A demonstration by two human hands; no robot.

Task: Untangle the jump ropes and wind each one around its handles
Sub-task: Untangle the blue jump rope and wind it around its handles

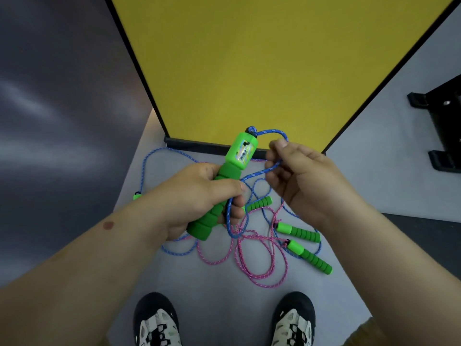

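Observation:
My left hand point(199, 196) grips a green foam handle with a counter head point(239, 156), held upright and tilted right. A blue rope point(272, 132) loops out of its top. My right hand point(296, 176) pinches that blue rope just right of the handle. On the grey floor below lie a pink rope point(259, 270) and more blue rope point(149, 171), tangled together. Three other green handles rest there: one point(259, 203) under my hands, one point(299, 232) to the right, one point(311, 257) lower right. A small green piece point(136, 196) shows at the left.
A yellow panel with a black frame point(249, 71) stands upright right behind the ropes. A black bracket point(439, 126) lies on the floor at far right. My two shoes point(157, 320) point(294, 320) stand at the bottom edge. A dark wall fills the left.

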